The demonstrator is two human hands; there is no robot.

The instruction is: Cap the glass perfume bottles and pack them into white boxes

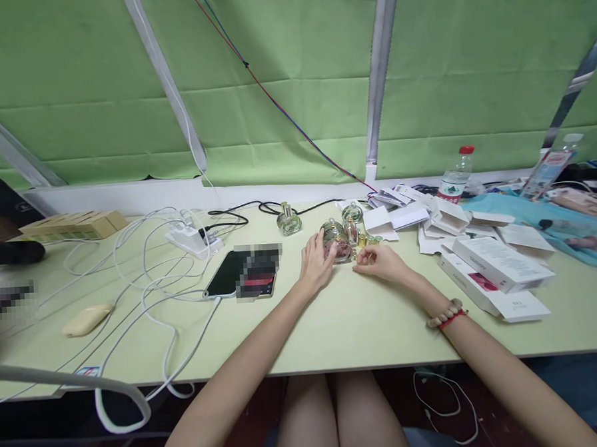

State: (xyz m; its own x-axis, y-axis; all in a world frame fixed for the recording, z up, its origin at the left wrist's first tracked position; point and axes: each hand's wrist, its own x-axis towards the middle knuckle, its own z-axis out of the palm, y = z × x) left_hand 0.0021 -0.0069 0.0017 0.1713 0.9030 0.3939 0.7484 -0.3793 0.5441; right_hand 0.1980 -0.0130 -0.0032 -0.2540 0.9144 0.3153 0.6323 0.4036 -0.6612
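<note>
Several round, clear glass perfume bottles (335, 230) stand close together near the middle of the table. My left hand (316, 261) cups the left side of the nearest perfume bottle (338, 250), which has a pinkish tint, with thumb and fingers closed against it. Just right of it, my right hand (382, 262) is closed in a pinch low over the tabletop; whatever its fingertips hold is too small to make out. Small gold-coloured pieces (363, 240) lie just behind those fingers. Farther back on the left stands a lone round perfume bottle (289, 221) with a gold top.
Opened white cartons (498, 263) and papers spread over the right side, before a red-capped water bottle (455, 178). Phones (224, 275), white cables, a power strip (192, 239) and a cream case (87, 320) occupy the left. A green curtain (281, 77) hangs behind.
</note>
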